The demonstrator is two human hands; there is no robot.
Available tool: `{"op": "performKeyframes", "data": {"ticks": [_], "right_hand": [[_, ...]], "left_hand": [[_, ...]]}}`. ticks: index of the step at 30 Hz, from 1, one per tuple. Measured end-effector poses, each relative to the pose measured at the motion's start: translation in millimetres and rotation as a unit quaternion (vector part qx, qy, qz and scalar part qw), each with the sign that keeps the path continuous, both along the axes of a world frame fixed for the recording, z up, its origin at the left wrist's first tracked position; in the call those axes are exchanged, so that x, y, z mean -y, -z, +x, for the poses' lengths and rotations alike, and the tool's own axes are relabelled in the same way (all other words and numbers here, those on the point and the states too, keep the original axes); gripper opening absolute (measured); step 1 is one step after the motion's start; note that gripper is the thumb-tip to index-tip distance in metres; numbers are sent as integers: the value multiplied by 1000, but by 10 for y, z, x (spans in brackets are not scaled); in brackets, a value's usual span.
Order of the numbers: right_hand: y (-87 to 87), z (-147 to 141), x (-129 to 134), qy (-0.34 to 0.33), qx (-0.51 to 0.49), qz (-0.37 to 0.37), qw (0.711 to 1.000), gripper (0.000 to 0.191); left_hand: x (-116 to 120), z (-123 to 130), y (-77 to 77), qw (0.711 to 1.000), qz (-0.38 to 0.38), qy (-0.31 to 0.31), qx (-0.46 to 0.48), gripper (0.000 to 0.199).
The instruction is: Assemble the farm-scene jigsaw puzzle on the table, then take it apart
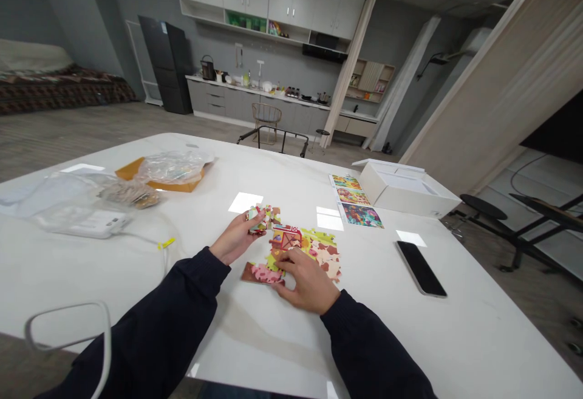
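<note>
A partly joined jigsaw puzzle [325, 253] lies flat on the white table, with a red barn, spotted cows and a pink pig on it. Over its far left corner my left hand [234, 240] is closed around a few loose puzzle pieces [259, 219], thumb on top. My right hand [306, 280] rests low over the puzzle's near left part. Its curled fingers and thumb are at a green puzzle piece [272, 262] beside the pink pig section [264, 274]. The palm partly hides the pieces beneath it.
Right of the puzzle lies a black phone [419, 268]. Picture cards [353, 198] and a white box [405, 189] are at the back right. At left are an orange tray [182, 185] with plastic wrap, a bagged bundle [130, 194], and a white power bank [86, 220] with a cable.
</note>
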State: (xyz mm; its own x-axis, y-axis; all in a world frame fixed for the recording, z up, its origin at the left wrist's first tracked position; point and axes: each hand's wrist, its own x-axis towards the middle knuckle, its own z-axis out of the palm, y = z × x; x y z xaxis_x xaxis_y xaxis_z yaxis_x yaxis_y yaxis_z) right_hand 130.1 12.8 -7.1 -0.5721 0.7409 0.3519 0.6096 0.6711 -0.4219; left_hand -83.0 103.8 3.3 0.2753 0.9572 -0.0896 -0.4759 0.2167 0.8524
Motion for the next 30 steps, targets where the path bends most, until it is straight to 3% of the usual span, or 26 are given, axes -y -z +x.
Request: {"op": "performKeyframes", "data": {"ticks": [2, 8, 13, 20, 22, 26, 30], "right_hand": [[-4, -11, -6, 5, 1, 10, 1000, 14], [63, -33, -55, 60, -41, -9, 997, 33], [51, 45, -102, 115, -107, -49, 986, 35], [15, 230, -183, 104, -166, -51, 979, 27], [23, 234, -192, 107, -222, -76, 966, 25], [38, 175, -182, 114, -352, -172, 913, 34], [30, 113, -153, 92, -399, -203, 889, 43]], "left_hand": [[17, 11, -12, 1000, 2, 17, 1, 33], [58, 13, -98, 999, -25, 39, 27, 26], [78, 13, -138, 997, -37, 49, 47, 23], [120, 14, -164, 992, -39, 107, 48, 21], [131, 31, -125, 990, -47, 133, 30, 22], [171, 105, -34, 982, -61, 180, -7, 25], [218, 172, -7, 977, -41, 211, -15, 27]]}}
